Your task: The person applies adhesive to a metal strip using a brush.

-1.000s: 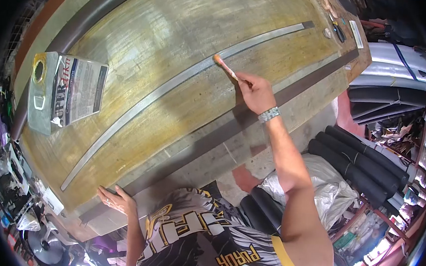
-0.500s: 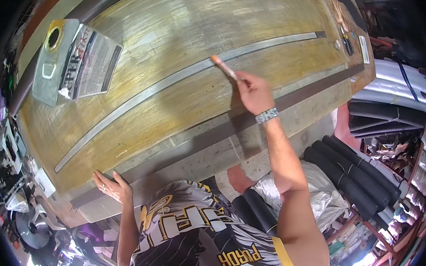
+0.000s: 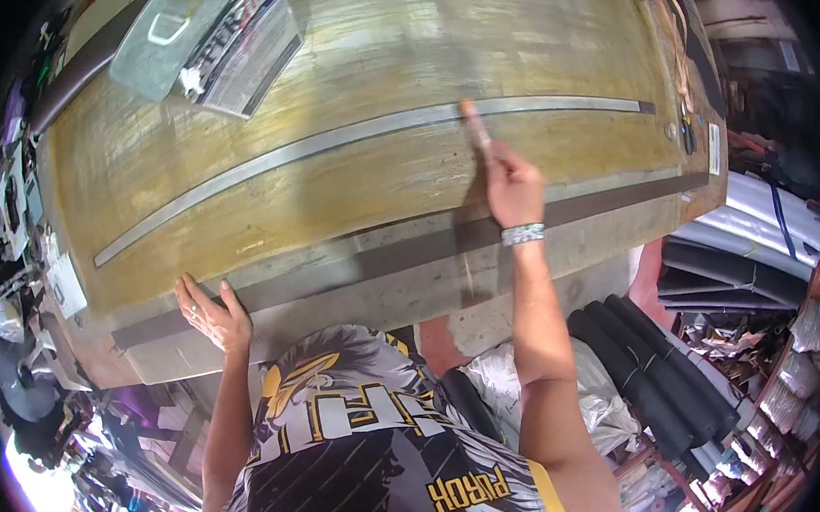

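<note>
A long grey strip (image 3: 342, 134) with dark edges lies in a curve across the yellowish worktable (image 3: 377, 182). My right hand (image 3: 515, 187) is closed round a slim brush (image 3: 476, 127), its orange tip over or on the strip right of the middle; contact cannot be made out. My left hand (image 3: 214, 315), fingers spread and a ring on one, rests at the table's near edge and holds nothing. Beyond it, at the upper left, stands a metal can (image 3: 164, 34) with a round opening and a printed label.
Small tools (image 3: 689, 135) and a white label (image 3: 714, 149) lie at the table's right end. Dark rolls (image 3: 654, 368) and a plastic-wrapped bundle (image 3: 595, 393) are below right. Silvery rolls (image 3: 765, 209) are stacked at the right. Clutter surrounds the left side.
The camera view has shifted, so the can and table sit higher in the picture. The brush in my right hand is further right along the strip. My left hand stays at the edge.
</note>
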`<state>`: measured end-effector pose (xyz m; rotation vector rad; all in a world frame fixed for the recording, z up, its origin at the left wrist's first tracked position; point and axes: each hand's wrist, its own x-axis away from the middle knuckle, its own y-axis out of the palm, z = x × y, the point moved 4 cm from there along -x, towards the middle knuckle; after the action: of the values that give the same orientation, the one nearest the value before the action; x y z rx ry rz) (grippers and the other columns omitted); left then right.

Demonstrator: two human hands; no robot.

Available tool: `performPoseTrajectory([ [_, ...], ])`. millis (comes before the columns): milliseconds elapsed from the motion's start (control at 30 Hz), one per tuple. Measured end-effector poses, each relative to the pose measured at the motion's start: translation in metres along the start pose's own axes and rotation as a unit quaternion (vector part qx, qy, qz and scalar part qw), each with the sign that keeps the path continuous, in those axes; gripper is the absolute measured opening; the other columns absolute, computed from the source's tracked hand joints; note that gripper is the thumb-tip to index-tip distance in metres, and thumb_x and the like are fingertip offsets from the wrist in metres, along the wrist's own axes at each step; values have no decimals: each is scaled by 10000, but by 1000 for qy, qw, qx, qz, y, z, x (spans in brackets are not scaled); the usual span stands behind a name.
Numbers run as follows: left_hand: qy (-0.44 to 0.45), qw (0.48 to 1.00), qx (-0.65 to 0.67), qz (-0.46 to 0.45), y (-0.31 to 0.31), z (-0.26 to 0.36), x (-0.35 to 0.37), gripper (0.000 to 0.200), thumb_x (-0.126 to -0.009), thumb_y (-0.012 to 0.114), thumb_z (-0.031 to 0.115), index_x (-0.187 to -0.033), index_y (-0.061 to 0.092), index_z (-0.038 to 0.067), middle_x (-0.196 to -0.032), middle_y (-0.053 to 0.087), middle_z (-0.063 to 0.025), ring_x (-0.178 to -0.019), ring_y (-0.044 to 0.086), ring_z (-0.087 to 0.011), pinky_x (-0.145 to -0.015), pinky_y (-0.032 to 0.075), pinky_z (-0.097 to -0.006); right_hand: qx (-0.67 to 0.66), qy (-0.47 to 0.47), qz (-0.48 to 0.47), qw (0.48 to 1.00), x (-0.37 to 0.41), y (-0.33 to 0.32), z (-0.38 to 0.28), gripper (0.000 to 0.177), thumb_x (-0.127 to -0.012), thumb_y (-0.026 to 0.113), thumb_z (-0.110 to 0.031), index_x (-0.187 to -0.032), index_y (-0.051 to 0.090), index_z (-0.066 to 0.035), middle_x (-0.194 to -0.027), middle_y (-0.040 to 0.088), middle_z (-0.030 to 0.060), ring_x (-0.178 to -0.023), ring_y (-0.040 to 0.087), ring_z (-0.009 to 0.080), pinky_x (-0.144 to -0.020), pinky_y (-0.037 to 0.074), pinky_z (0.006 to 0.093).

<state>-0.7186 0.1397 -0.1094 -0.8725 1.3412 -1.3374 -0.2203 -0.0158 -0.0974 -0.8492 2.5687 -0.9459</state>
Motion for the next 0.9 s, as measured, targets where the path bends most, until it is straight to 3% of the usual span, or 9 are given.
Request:
performPoseTrajectory([
  [100, -1, 1000, 10, -1, -4, 0, 0, 717, -996, 600, 342, -1539, 356, -58, -1586, 332, -276, -1474, 300, -437, -1203, 242, -545, 84, 93, -20, 992, -7, -11, -7, 229, -935, 674, -124, -1142, 757, -73, -811, 729, 188, -647, 693, 254, -630, 544, 354],
  [267, -2, 1000, 18, 3, -2, -1, 0, 728, -995, 599, 362, -1537, 359, -60, -1584, 341, -274, -1481, 293, -438, -1206, 238, -545, 103, -67, -73, 990, 21, 41, -54, 220, -935, 666, -147, -1119, 764, -76, -919, 737, 213, -757, 742, 292, -695, 569, 365],
  [333, 3, 1000, 23, 8, 0, -1, -1, 728, -995, 598, 366, -1536, 361, -59, -1582, 343, -277, -1481, 294, -440, -1207, 235, -546, 34, 13, -101, 994, 17, 34, -57, 220, -913, 652, -129, -1097, 770, -103, -919, 731, 219, -836, 724, 377, -757, 578, 422],
  [400, 2, 1000, 20, 13, -1, -4, 1, 723, -998, 597, 369, -1535, 367, -56, -1581, 346, -272, -1476, 300, -434, -1206, 237, -540, 16, -11, -4, 1000, 2, 19, -17, 240, -918, 643, -132, -1115, 769, -78, -888, 729, 232, -797, 739, 345, -719, 570, 411],
  [467, 1, 1000, 14, 12, -4, -2, 0, 712, -1003, 596, 372, -1533, 377, -51, -1581, 349, -259, -1468, 312, -422, -1203, 243, -526, 138, 120, -61, 981, -9, -1, -25, 261, -908, 629, -128, -1121, 771, -75, -850, 731, 227, -781, 752, 325, -715, 580, 398],
  [700, -3, 999, 33, 10, -3, -4, -1, 737, -985, 622, 370, -1524, 374, -67, -1572, 354, -278, -1478, 289, -442, -1209, 230, -548, 73, 16, -123, 990, 40, 82, -97, 248, -907, 633, -122, -1118, 764, -114, -944, 736, 206, -845, 728, 372, -776, 583, 406],
  [833, 2, 999, 36, 23, -2, -5, 0, 722, -984, 639, 343, -1531, 378, -50, -1574, 360, -264, -1470, 306, -437, -1200, 243, -543, 46, 89, -142, 985, 32, 62, -91, 270, -908, 619, -110, -1140, 756, -120, -893, 729, 220, -812, 734, 348, -749, 574, 406],
  [867, -2, 999, 39, 23, -3, -5, -1, 723, -983, 642, 343, -1529, 382, -52, -1572, 364, -265, -1468, 310, -440, -1200, 244, -543, 48, 3, -57, 997, 24, 57, -64, 270, -906, 607, -104, -1126, 764, -123, -843, 725, 221, -785, 739, 324, -730, 568, 407],
  [900, -8, 999, 41, 20, -5, -3, -2, 723, -981, 645, 343, -1526, 386, -55, -1570, 368, -266, -1467, 313, -443, -1200, 245, -543, 92, 56, -70, 992, 17, 45, -69, 265, -907, 604, -103, -1116, 766, -118, -834, 725, 218, -785, 740, 328, -730, 571, 406],
])
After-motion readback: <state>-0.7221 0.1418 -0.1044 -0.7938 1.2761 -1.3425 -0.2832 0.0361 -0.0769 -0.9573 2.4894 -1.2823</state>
